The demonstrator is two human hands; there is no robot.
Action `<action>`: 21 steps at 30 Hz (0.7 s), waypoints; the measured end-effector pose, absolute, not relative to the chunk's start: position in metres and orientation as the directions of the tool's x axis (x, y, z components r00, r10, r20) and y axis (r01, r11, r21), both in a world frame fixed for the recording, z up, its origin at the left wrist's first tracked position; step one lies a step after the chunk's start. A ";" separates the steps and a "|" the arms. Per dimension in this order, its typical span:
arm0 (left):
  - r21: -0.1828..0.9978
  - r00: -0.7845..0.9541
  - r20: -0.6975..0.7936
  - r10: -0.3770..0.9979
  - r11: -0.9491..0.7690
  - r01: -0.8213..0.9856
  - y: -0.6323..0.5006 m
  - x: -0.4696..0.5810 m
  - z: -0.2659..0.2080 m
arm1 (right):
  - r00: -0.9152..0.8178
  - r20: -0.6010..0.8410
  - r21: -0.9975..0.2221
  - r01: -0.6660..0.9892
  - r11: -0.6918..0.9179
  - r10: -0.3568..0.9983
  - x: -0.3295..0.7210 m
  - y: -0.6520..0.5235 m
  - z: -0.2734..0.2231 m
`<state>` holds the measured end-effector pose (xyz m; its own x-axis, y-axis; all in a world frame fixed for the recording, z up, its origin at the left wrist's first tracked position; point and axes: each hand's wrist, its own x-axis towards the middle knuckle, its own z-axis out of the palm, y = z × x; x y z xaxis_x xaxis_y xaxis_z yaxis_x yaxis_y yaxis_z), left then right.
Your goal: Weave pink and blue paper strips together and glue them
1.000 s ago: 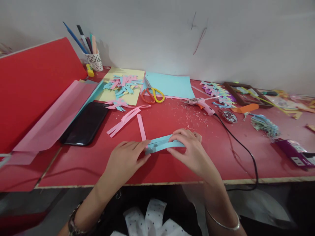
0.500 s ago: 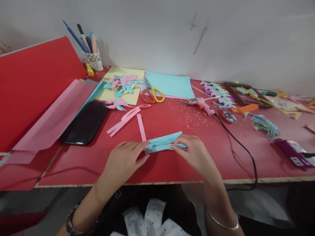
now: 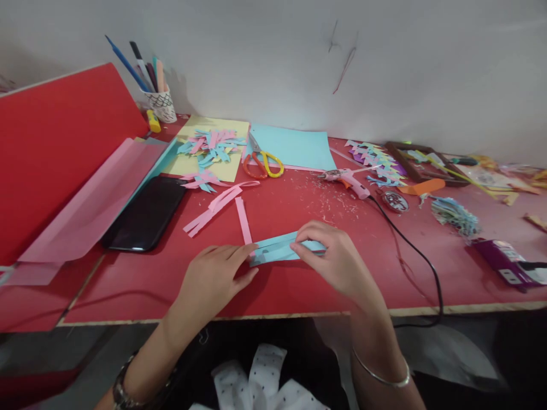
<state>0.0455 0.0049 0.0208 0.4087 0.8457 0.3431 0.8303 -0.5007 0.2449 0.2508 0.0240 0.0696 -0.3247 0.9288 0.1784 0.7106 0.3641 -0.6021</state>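
Held paper [image 3: 276, 251]: was toward the worktop's [image 3: 294, 296] front edge
Scissors [image 3: 264, 161]: lay behind, near the back edge
Phone [image 3: 145, 216]: lay left

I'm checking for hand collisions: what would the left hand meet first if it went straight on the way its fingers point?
The left hand would first meet the blue paper right in front of it, then probably the right hand, though depth is hard to judge.
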 end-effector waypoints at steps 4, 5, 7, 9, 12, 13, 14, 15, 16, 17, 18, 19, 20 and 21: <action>0.301 0.403 0.230 0.886 -0.458 0.836 0.005 0.043 0.025 | -0.347 0.203 -0.683 0.620 0.387 0.916 0.238 0.027 0.077; 0.307 0.397 0.203 0.895 -0.443 0.843 0.005 0.043 0.026 | -0.352 0.215 -0.689 0.606 0.397 0.911 0.235 0.028 0.078; 0.306 0.381 0.184 0.906 -0.421 0.854 0.005 0.043 0.028 | -0.353 0.250 -0.681 0.598 0.423 0.902 0.228 0.030 0.079; 0.291 0.372 0.201 0.906 -0.418 0.861 0.005 0.044 0.029 | -0.349 0.283 -0.664 0.600 0.445 0.893 0.223 0.032 0.080; 0.236 0.362 0.257 0.896 -0.422 0.876 0.004 0.048 0.029 | -0.359 0.293 -0.664 0.590 0.459 0.886 0.216 0.031 0.081; 0.211 0.359 0.278 0.891 -0.421 0.882 0.003 0.050 0.029 | -0.377 0.286 -0.669 0.580 0.465 0.881 0.214 0.031 0.082; 0.187 0.354 0.300 0.886 -0.419 0.889 0.003 0.052 0.029 | -0.401 0.277 -0.673 0.567 0.474 0.873 0.212 0.030 0.083; 0.166 0.345 0.325 0.881 -0.412 0.896 0.002 0.054 0.029 | -0.430 0.268 -0.679 0.551 0.486 0.862 0.211 0.029 0.084; 0.146 0.336 0.350 0.874 -0.405 0.903 0.002 0.056 0.029 | -0.461 0.256 -0.687 0.531 0.496 0.849 0.210 0.029 0.084; 0.129 0.326 0.374 0.868 -0.397 0.909 0.001 0.058 0.029 | -0.490 0.244 -0.695 0.513 0.504 0.837 0.209 0.028 0.085; 0.113 0.317 0.398 0.861 -0.389 0.914 0.001 0.060 0.028 | -0.512 0.236 -0.703 0.497 0.509 0.826 0.210 0.028 0.085; 0.098 0.310 0.421 0.852 -0.383 0.919 0.000 0.061 0.028 | -0.523 0.229 -0.711 0.486 0.508 0.821 0.211 0.028 0.085; 0.087 0.305 0.441 0.844 -0.378 0.922 0.000 0.063 0.027 | -0.523 0.223 -0.718 0.483 0.501 0.823 0.213 0.028 0.085; 0.079 0.301 0.456 0.838 -0.375 0.924 -0.001 0.063 0.027 | -0.506 0.221 -0.720 0.491 0.489 0.834 0.217 0.029 0.083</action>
<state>0.0633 -0.0008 0.0266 0.3009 0.8377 0.4558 0.9238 -0.3746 0.0787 0.2169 0.0285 0.0835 -0.5063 0.8336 0.2209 0.4914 0.4894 -0.7204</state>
